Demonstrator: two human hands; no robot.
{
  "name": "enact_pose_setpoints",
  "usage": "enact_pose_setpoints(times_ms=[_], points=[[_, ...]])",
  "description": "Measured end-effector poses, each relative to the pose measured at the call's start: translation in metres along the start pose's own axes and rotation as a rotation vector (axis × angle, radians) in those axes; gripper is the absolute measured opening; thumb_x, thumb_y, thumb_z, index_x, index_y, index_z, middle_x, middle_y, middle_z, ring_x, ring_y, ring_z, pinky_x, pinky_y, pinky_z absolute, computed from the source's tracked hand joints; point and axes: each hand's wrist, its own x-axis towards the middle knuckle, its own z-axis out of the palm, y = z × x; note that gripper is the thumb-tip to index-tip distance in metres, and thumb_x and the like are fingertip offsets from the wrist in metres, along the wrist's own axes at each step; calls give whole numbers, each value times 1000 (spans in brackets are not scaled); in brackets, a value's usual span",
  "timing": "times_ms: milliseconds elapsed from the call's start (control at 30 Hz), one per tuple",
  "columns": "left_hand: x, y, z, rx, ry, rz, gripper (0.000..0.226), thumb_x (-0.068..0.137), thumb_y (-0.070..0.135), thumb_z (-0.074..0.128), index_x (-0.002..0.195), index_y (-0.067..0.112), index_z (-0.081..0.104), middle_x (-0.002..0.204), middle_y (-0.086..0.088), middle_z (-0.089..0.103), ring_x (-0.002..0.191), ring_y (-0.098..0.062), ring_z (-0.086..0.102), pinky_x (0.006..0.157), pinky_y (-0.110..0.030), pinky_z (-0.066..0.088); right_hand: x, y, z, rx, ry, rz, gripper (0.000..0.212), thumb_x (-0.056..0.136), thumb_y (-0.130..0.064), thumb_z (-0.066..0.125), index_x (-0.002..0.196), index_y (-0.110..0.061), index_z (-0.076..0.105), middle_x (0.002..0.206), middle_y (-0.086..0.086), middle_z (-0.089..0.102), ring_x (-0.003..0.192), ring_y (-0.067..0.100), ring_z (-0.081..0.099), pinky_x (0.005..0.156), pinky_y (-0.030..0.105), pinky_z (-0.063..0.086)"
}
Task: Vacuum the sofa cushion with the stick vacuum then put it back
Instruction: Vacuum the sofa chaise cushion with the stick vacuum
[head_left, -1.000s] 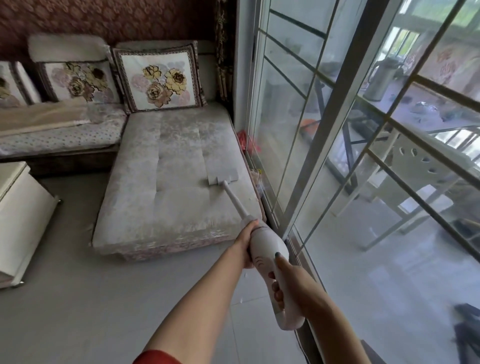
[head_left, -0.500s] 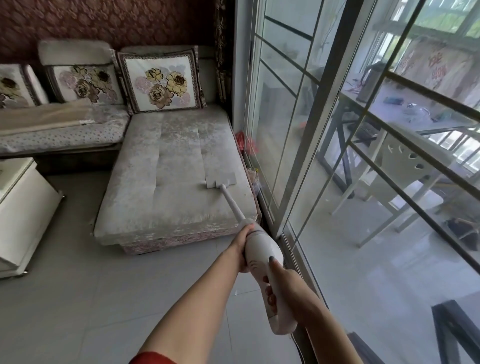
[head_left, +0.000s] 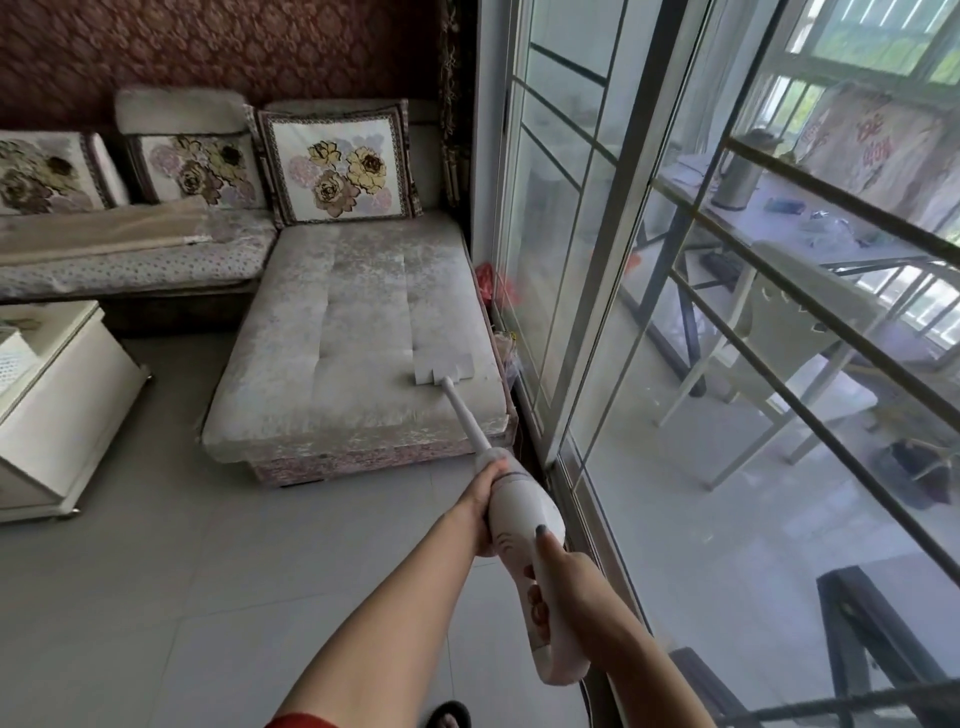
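Your stick vacuum (head_left: 519, 514) reaches from your hands to the sofa cushion (head_left: 353, 322). Its flat head (head_left: 443, 370) rests on the pale, tufted fabric near the front right corner. Your left hand (head_left: 485, 499) grips the body where the tube begins. Your right hand (head_left: 566, 577) curls round the handle, thumb on top. A floral pillow (head_left: 340, 161) leans at the cushion's far end against the patterned wall (head_left: 208, 47). Glass sliding doors (head_left: 587, 260) run along the right. A white cabinet (head_left: 57, 405) stands on the grey floor tiles (head_left: 156, 571) at left.
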Motion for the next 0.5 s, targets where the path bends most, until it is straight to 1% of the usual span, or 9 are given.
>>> enact_pose_setpoints(times_ms=[200,267,400,433,500], points=[[-16,-35,10,8,4,17,65,71,65,64,109,12,62,85,-15,68,76,-29,65,65,-32,53,-24,24,-18,13,-21,6,56,98,-44,39,92,6,64,51,6,53,33,13,46,39,16,37],[-19,-46,14,5,7,17,64,71,64,64,108,12,62,86,-15,68,77,-29,65,66,-32,53,-31,33,-25,21,-28,6,55,98,-44,40,90,5,64,50,5,53,33,13,45,39,16,37],[-25,-67,20,3,34,14,69,70,66,66,115,13,62,89,-15,68,80,-29,65,69,-33,53,-42,49,-37,-10,-28,-13,55,98,-43,39,80,3,64,45,3,52,35,14,46,42,19,38],[-26,-72,21,4,25,14,66,71,65,65,113,13,62,87,-14,68,78,-29,65,69,-32,52,-45,53,-40,-8,-33,-13,55,97,-43,40,79,2,64,45,3,52,35,14,46,43,20,37],[-35,-81,24,2,-7,23,56,76,60,63,101,11,63,78,-14,67,73,-28,63,66,-31,51,-51,61,-44,12,-46,7,53,95,-44,41,78,1,63,44,2,50,35,14,44,42,20,36]])
